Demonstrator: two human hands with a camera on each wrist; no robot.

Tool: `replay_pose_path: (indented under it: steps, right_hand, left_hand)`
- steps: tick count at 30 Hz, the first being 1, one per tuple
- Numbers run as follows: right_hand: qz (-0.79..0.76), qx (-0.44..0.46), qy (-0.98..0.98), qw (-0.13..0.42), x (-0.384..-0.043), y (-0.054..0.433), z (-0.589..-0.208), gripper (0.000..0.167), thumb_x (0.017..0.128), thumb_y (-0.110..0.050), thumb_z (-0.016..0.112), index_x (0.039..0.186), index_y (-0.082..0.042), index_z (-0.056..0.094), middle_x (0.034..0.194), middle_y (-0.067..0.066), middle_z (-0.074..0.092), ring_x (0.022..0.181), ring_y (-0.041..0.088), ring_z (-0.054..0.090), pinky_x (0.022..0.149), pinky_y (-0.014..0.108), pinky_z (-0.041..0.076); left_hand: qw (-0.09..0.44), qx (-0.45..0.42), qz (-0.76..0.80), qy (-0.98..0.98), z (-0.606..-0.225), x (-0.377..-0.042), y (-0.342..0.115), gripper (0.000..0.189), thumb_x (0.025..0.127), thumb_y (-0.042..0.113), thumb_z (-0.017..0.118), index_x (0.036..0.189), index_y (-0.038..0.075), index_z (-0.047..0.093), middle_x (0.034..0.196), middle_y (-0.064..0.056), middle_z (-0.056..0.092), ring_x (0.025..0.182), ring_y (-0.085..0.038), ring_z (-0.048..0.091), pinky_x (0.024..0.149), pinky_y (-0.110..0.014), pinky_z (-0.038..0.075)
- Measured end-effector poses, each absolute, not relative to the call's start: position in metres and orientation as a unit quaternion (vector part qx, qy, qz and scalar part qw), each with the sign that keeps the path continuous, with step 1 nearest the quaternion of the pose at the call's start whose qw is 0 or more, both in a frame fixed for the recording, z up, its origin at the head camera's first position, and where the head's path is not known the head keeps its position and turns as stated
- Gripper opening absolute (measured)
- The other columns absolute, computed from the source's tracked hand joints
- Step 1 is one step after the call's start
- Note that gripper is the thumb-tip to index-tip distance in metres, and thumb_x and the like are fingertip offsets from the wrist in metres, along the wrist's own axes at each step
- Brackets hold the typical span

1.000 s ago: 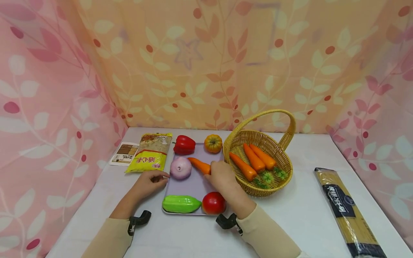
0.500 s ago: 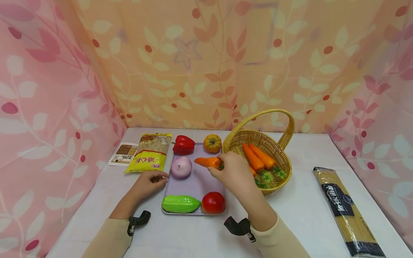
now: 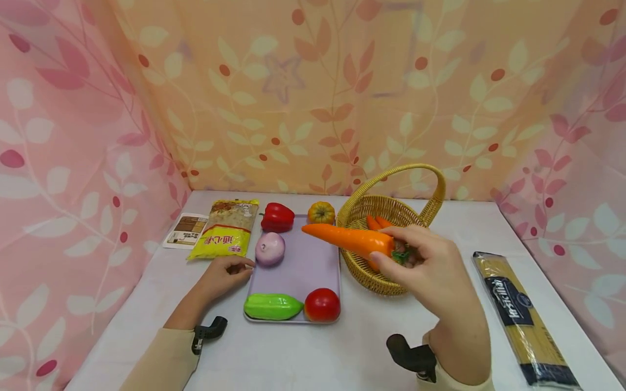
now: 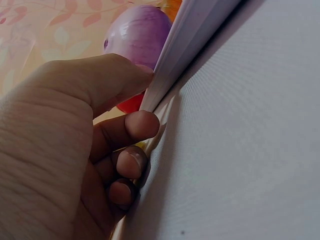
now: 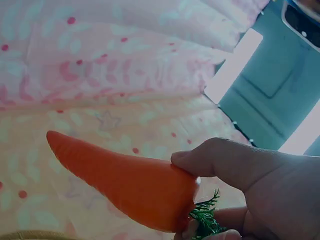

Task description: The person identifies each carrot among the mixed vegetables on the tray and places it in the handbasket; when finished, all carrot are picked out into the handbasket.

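My right hand [image 3: 435, 266] pinches an orange carrot [image 3: 349, 239] at its leafy top, raised in front of the wicker basket [image 3: 379, 285]. In the right wrist view, the thumb presses on the carrot's thick end beside the green fronds, and its tip points left. At the left edge of the lilac tray [image 3: 313, 269], my left hand [image 3: 225, 279] rests with loosely bent fingers, thumb tip right at the rim. On the tray lie a purple onion [image 3: 270, 249], a green ridged vegetable [image 3: 273, 307], a tomato [image 3: 322, 304], a red bell pepper [image 3: 277, 218] and a small pumpkin [image 3: 321, 212].
More carrots [image 3: 373, 222] lie in the basket, largely hidden by the held one. Left of the tray are a yellow food packet [image 3: 225, 233] and a printed card [image 3: 185, 231]. A long pasta packet [image 3: 523, 315] lies at the right on the white tabletop [image 3: 303, 358].
My right hand has lifted the carrot off the tray and carried it right, closer to the camera and before the basket. The left hand has stayed at the tray's edge.
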State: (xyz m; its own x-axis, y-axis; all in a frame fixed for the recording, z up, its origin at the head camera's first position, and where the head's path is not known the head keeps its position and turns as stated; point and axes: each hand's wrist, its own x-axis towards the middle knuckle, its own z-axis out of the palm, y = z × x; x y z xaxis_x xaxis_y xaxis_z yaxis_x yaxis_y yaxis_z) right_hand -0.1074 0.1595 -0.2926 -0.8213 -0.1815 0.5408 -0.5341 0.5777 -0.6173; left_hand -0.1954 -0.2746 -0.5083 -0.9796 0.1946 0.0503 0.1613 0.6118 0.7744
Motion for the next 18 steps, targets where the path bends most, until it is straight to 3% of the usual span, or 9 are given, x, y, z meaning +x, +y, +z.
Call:
replay_pose_path:
  steps: [6, 9, 14, 18]
  right_hand:
    - [0.413, 0.131, -0.871, 0.233, -0.1, 0.199, -0.287, 0.032, 0.083, -0.007, 0.085, 0.114, -0.009, 0.077, 0.087, 0.0, 0.063, 0.064, 0.013, 0.048, 0.053, 0.019, 0.042]
    - [0.391, 0.063, -0.891, 0.224, -0.102, 0.215, -0.287, 0.032, 0.089, -0.018, 0.082, 0.119, -0.007, 0.075, 0.089, 0.004, 0.064, 0.066, 0.014, 0.049, 0.052, 0.02, 0.041]
    - [0.324, -0.036, -0.93, 0.172, -0.119, 0.236, -0.289, 0.049, 0.095, -0.042, 0.071, 0.127, -0.004, 0.07, 0.105, 0.017, 0.067, 0.08, 0.024, 0.052, 0.059, 0.029, 0.042]
    - [0.301, -0.058, -0.942, 0.14, -0.144, 0.247, -0.301, 0.054, 0.098, -0.047, 0.063, 0.125, -0.001, 0.069, 0.105, 0.022, 0.066, 0.087, 0.032, 0.052, 0.064, 0.038, 0.041]
  left_hand:
    - [0.021, 0.099, 0.429, 0.898, -0.509, -0.196, -0.275, 0.016, 0.094, 0.025, 0.077, 0.11, 0.023, 0.079, 0.087, 0.0, 0.062, 0.085, -0.022, 0.055, 0.072, -0.029, 0.047]
    - [0.02, 0.099, 0.431, 0.897, -0.509, -0.196, -0.275, 0.016, 0.094, 0.025, 0.077, 0.109, 0.023, 0.079, 0.087, 0.001, 0.062, 0.084, -0.022, 0.055, 0.072, -0.029, 0.046]
    - [0.019, 0.101, 0.435, 0.895, -0.506, -0.195, -0.274, 0.016, 0.094, 0.023, 0.077, 0.11, 0.022, 0.079, 0.086, 0.0, 0.062, 0.083, -0.023, 0.055, 0.071, -0.029, 0.046]
    - [0.019, 0.105, 0.434, 0.894, -0.506, -0.195, -0.274, 0.017, 0.094, 0.023, 0.077, 0.111, 0.021, 0.079, 0.087, 0.0, 0.062, 0.083, -0.023, 0.055, 0.071, -0.029, 0.046]
